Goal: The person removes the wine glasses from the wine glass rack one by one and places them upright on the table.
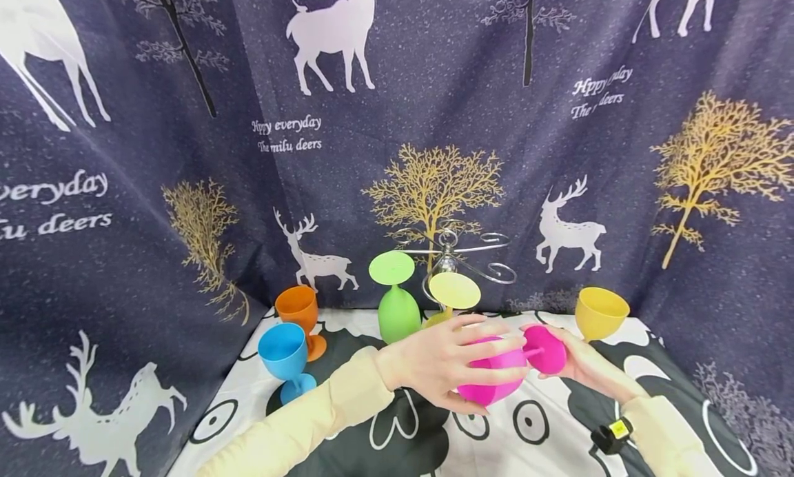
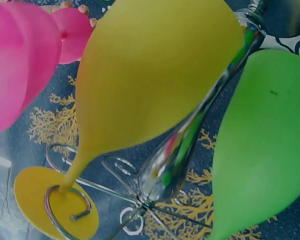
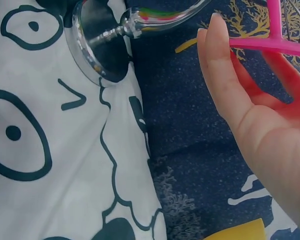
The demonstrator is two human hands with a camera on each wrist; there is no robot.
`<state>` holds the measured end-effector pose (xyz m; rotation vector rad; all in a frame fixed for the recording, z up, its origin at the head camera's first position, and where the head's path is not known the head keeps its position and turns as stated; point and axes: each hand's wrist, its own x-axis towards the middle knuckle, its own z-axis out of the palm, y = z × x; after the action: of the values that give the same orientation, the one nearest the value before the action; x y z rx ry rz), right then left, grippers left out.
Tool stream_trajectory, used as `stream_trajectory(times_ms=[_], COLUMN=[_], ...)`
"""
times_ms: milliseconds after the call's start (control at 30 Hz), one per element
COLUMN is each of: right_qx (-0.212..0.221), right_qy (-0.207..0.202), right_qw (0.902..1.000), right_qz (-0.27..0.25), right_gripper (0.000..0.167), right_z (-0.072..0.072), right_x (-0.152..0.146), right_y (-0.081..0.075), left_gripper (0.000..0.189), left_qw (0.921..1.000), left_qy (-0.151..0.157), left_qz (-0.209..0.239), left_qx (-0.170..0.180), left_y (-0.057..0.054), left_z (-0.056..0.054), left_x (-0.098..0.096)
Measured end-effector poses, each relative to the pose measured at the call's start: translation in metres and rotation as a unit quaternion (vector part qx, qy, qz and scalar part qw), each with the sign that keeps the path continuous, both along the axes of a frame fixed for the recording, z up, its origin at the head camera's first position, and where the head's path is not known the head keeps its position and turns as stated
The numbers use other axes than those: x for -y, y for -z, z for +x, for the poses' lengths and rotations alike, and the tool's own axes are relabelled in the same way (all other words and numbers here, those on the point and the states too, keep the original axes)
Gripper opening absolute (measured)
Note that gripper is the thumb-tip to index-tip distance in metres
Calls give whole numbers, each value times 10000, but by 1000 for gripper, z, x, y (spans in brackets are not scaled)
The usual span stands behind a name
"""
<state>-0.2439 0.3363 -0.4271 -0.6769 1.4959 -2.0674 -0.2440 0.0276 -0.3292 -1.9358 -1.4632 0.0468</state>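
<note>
A bright pink goblet [image 1: 490, 393] is held on its side between both hands, above the cloth. My left hand [image 1: 443, 363] grips its bowl, fingers spread around it. At the goblet's round foot, my right hand [image 1: 579, 356] pinches the disc; the right wrist view shows fingers on both sides of the pink foot [image 3: 270, 45]. Behind the left hand, a yellow goblet [image 2: 155, 75] and a green goblet [image 1: 398, 315] hang upside down on a metal rack [image 1: 446, 260] with curled arms. The yellow one's stem sits at a curled hook in the left wrist view.
An orange goblet [image 1: 298, 308] and a blue goblet [image 1: 283, 353] stand upright at the left. Another yellow goblet [image 1: 602, 315] is upright at the back right. The rack's round metal base [image 3: 85, 55] rests on the patterned cloth [image 3: 50, 200]. A dark printed curtain [image 1: 434, 118] encloses the table.
</note>
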Motion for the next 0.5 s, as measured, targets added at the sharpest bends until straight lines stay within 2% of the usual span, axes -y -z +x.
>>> stream_trajectory(times_ms=[200,400,500], right_qx=[400,768,762], right_qy=[94,428,350], right_qw=[9986,9953,9955], right_qz=[-335,-409,-431], right_gripper=[47,48,51], right_z=[0,0,0], right_x=[4,7,9], right_y=[4,6,8], left_gripper=[62,63,63], left_qw=[9992,9965,9958], left_qy=[-43,-413,-496], left_qz=[-210,-515,-557], left_qx=[-337,-513,-529], left_y=[1,4,5], left_z=[4,5,5], left_x=[-9,-16,-20])
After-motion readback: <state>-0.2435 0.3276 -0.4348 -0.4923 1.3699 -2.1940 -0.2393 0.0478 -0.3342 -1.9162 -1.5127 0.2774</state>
